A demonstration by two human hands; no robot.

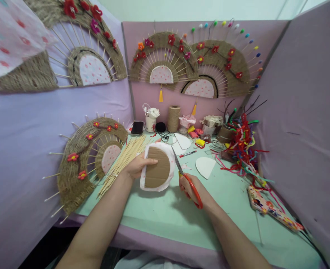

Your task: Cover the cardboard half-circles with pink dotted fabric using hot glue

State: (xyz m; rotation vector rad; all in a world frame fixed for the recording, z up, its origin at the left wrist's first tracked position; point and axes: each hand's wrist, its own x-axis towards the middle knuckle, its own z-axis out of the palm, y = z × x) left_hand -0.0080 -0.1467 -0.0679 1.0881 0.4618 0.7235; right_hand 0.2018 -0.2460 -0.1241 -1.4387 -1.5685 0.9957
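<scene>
My left hand (138,164) grips a half-round piece of brown cardboard (157,168) above the table, its thumb lying across the flat side. White dotted fabric (156,188) shows as a border all around the cardboard. In my right hand (190,186) is a pair of scissors (194,192) with orange-red handles. The blades point up and to the left, their tips close to the upper right edge of the fabric. Whether the blades touch the fabric I cannot tell.
Thin bamboo sticks (122,160) lie left of my hands. White paper shapes (205,167) and a pen (187,153) lie on the table (165,228). A twine spool (174,118) stands behind. To the right are tangled pipe cleaners (241,140) and a flower-patterned glue gun (271,209). Twine fans (165,41) hang around.
</scene>
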